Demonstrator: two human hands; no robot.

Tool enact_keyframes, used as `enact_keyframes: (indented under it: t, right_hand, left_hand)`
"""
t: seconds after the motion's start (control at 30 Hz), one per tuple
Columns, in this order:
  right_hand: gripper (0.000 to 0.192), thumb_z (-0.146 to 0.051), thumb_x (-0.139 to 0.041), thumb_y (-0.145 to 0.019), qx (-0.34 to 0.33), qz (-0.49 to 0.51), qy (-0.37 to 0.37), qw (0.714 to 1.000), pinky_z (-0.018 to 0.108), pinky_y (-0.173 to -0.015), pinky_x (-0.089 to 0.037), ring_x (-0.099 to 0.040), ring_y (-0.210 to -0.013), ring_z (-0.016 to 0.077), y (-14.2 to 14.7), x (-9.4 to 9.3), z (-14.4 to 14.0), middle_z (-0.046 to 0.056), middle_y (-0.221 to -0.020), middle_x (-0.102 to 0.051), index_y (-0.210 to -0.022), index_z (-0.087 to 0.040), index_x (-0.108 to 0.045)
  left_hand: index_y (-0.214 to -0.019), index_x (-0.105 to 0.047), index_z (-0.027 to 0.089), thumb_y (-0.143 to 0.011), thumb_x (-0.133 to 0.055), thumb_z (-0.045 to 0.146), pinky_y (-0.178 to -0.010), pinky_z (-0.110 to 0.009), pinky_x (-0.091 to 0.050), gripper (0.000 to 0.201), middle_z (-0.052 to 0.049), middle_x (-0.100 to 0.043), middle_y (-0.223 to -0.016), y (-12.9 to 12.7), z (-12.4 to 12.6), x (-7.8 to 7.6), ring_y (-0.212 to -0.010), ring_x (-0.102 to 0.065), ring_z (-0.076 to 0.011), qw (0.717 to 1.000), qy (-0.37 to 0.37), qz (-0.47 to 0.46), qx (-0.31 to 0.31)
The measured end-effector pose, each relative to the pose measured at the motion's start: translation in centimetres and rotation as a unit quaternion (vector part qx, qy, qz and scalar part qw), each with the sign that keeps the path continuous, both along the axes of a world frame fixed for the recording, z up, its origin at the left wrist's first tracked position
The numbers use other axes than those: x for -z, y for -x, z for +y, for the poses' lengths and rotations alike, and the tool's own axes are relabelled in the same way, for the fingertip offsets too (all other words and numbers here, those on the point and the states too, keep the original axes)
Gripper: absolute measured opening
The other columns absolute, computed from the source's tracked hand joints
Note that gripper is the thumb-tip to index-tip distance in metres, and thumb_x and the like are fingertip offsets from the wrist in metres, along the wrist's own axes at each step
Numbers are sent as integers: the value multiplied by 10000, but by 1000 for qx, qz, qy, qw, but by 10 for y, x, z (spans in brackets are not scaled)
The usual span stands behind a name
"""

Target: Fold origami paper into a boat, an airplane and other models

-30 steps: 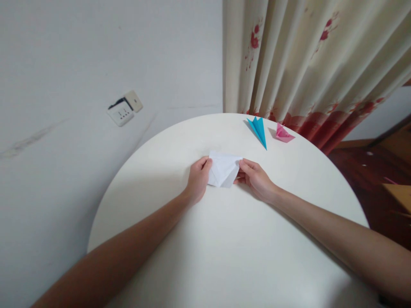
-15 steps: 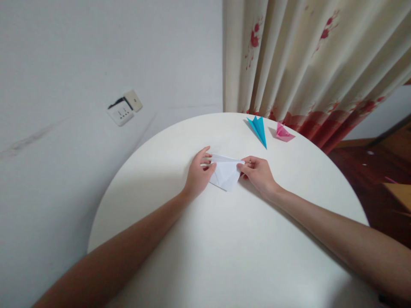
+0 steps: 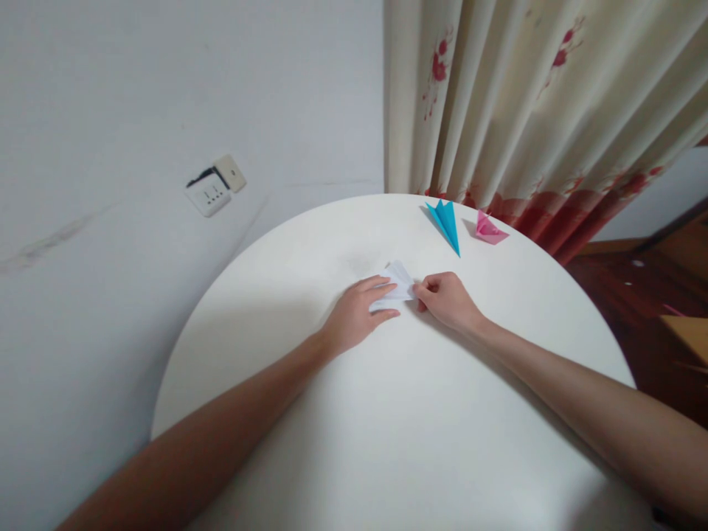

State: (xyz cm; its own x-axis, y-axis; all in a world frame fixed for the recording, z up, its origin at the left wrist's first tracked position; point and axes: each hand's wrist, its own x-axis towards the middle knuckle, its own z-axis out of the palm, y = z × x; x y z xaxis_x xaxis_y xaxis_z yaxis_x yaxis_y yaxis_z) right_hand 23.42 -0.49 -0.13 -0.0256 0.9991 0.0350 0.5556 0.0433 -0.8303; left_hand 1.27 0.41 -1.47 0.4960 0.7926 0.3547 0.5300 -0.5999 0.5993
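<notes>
A folded sheet of white paper (image 3: 399,279) lies on the white round table (image 3: 387,428) between my hands. My left hand (image 3: 362,310) rests over its left part with the fingers stretched out and spread, covering some of the folds. At the paper's right corner, the thumb and bent fingers of my right hand (image 3: 444,297) pinch the edge. How the layers run under my left hand is hidden.
Toward the far edge of the table lie a blue paper plane (image 3: 447,225) and a pink paper boat (image 3: 490,230). Behind them hangs a cream and red curtain (image 3: 498,96). A wall socket (image 3: 209,194) is at the left.
The white paper has been turned over or around, its free point now facing away from me. My left hand has shifted right and flattened over it; my right hand still pinches its right side.
</notes>
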Motion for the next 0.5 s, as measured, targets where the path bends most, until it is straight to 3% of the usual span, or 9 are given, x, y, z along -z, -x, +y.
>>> enact_keyframes:
  t: [0.2, 0.3, 0.4, 0.5]
  right_hand:
    - [397, -318, -573, -876, -39, -135, -12, 990, 301, -537, -343, -510, -483, 144, -7, -11, -1, 43, -519, -635, -499, -199, -613]
    - [289, -287, -588, -872, -13, -173, -58, 983, 303, -571, -395, -561, -543, 168, -13, -12, 2, 51, -610, -680, -611, -194, -669]
    - [181, -246, -587, -882, -36, -148, -187, 970, 354, -757, -514, -675, -847, 237, -17, -9, 7, 98, -964, -755, -965, -187, -737]
    - [348, -164, -551, -894, -165, -128, -296, 932, 472, -1050, -465, -578, -1257, 290, -19, -4, 11, 124, -1334, -657, -1208, -204, -696]
  left_hand:
    - [-1364, -632, 259, -952, -641, 361, -1214, -515, -293, 425, -105, -572, -1471, 2, 1, -2, -1422, -468, -294, 997, 11, 60, 46]
    - [-1426, -569, 258, -981, -595, 384, -1228, -529, -252, 463, -102, -495, -1540, 3, 1, -5, -1470, -397, -284, 989, 6, 123, 84]
    - [-1451, -537, 279, -1019, -519, 411, -1247, -510, -211, 452, -80, -433, -1586, 5, 1, -8, -1504, -338, -251, 978, -2, 166, 129]
    - [-1453, -532, 299, -1062, -404, 376, -1253, -518, -189, 418, -59, -433, -1588, 5, 0, -10, -1512, -321, -227, 972, -7, 183, 150]
